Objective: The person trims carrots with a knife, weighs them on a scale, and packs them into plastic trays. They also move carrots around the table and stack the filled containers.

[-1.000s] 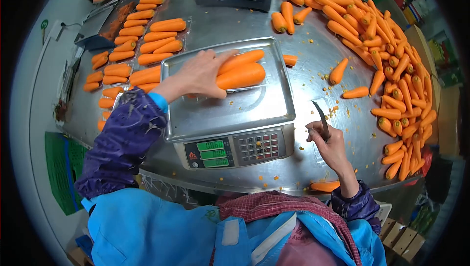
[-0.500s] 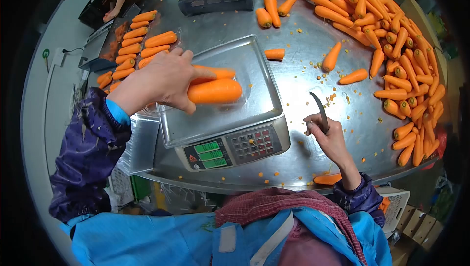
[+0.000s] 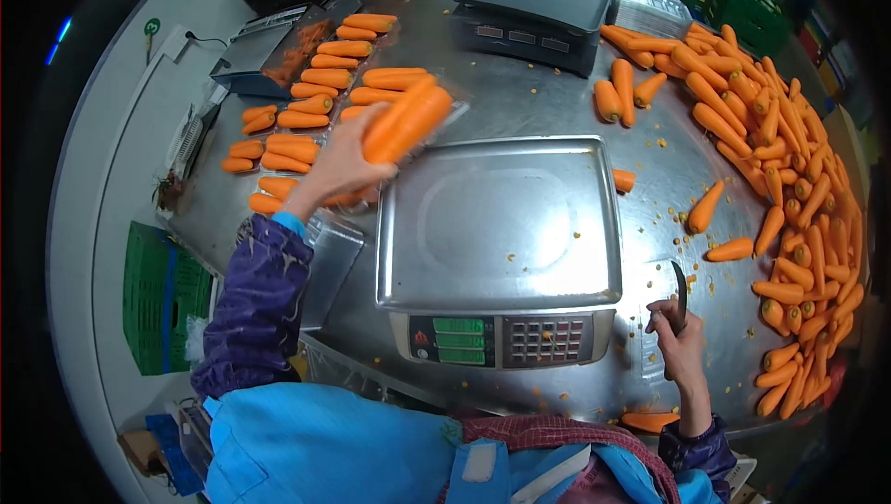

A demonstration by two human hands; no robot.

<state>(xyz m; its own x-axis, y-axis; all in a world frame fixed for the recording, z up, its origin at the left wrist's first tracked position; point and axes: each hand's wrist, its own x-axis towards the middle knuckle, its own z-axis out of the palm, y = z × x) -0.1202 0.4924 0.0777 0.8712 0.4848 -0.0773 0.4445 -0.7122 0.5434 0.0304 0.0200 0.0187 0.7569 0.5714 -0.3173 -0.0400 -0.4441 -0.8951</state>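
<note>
My left hand [image 3: 345, 162] is closed around a clear plastic tray of carrots [image 3: 406, 122], lifted and tilted beyond the upper left corner of the scale [image 3: 501, 226]. Two thick carrots show in it, slightly blurred. A few small orange scraps lie on the scale's metal pan, and its green digits are too blurred to read. To the right of the scale, my right hand [image 3: 685, 346] grips a small knife [image 3: 681, 289] with a dark curved blade pointing up and away from me. Below the left hand, clear plastic trays [image 3: 329, 274] are stacked beside the scale.
Packed carrots [image 3: 316, 77] lie in rows at the left. A large carrot pile [image 3: 789, 179] covers the right side. A second scale [image 3: 529, 7] and more clear trays [image 3: 650, 10] stand at the back. Cut scraps dot the metal table [image 3: 520, 114]. A green crate [image 3: 167, 300] is at lower left.
My left hand has lifted the carrots off the scale pan and carried them left toward the packed rows. My right hand keeps the knife. The head view has shifted.
</note>
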